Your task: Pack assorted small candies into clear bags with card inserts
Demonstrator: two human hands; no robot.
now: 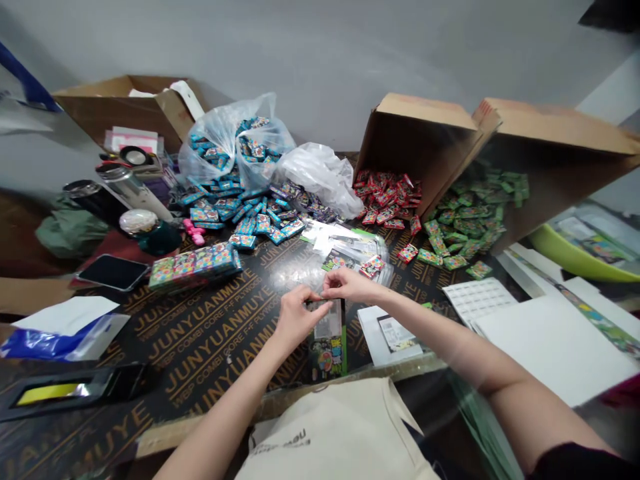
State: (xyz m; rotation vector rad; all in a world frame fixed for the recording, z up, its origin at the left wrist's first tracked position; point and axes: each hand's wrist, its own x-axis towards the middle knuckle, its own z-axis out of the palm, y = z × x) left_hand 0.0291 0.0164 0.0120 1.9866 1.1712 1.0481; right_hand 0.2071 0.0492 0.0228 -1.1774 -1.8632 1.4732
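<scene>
Both my hands meet over the middle of the dark printed table [200,340]. My left hand [295,319] and my right hand [347,285] pinch the top edge of a clear plastic packet [329,340] with a colourful printed card inside; it hangs down toward me. Just beyond my hands lies a heap of clear packets [345,247]. Small blue boxes [250,213] spill across the table at the back left, red ones [387,197] and green ones [463,223] at the back right.
A plastic bag of blue boxes [230,143] and tipped cardboard boxes [425,150] stand at the back. A phone [114,271], metal flasks [130,190], white sheets [550,340] and a cream tote bag [330,433] lie around me.
</scene>
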